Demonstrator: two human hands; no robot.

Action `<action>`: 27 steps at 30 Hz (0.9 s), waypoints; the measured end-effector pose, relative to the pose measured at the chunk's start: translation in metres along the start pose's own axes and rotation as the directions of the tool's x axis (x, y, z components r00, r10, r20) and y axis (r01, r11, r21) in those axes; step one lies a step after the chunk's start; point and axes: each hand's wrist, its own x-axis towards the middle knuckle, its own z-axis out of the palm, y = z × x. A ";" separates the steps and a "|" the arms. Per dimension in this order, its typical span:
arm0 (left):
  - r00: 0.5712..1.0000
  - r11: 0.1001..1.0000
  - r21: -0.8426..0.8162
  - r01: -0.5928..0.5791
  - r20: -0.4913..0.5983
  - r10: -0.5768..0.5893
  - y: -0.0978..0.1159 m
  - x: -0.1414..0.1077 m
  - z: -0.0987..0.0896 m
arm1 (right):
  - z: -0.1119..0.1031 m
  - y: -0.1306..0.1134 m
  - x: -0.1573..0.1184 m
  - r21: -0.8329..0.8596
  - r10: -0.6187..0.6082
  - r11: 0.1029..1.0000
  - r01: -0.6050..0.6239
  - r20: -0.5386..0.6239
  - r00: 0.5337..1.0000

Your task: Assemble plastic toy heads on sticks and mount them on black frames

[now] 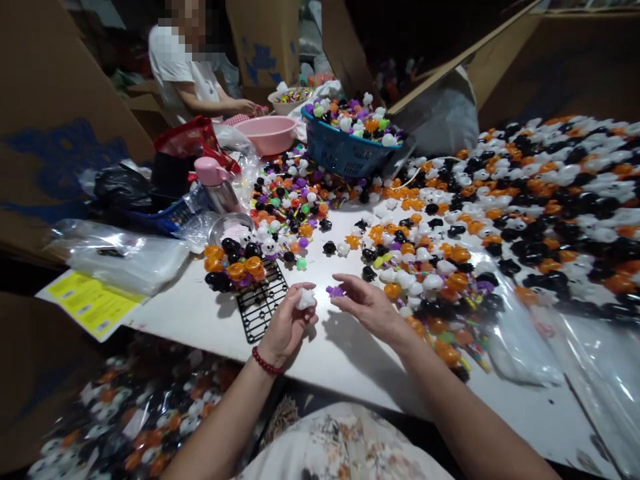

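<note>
Between the thumb and fingers of my left hand (289,321) is a small white plastic figure (307,299), perhaps a ghost. My right hand (373,305) pinches a small purple plastic piece (335,291) at its fingertips, a short gap away from the white one. Both hands hover over the white table (320,363). Left of my left hand lies a black grid rack (261,303), with orange, black and white figures (240,267) bunched on its far end. A mixed pile of orange, white and black figures (415,253) spreads beyond my right hand.
A blue basket (345,155) heaped with small figures stands at the back, near a pink basin (267,135). Clear plastic bags (125,257) lie left. A pink-lidded flask (217,187) stands behind the rack. Across the table sits another person (187,80). Bagged figures (145,407) lie below.
</note>
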 end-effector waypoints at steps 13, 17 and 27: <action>0.995 0.924 0.382 0.021 0.085 -0.058 -0.010 -0.012 0.019 | -0.024 -0.013 -0.030 -0.162 -0.127 0.975 0.152 0.153 0.980; 0.993 0.905 0.416 0.091 0.029 -0.114 -0.013 -0.014 0.025 | -0.019 -0.011 -0.033 -0.065 -0.002 0.998 0.011 0.131 0.991; 0.952 0.856 0.511 0.077 -0.294 0.090 -0.057 -0.018 0.039 | 0.020 0.013 -0.046 0.032 0.053 0.998 -0.054 0.021 0.998</action>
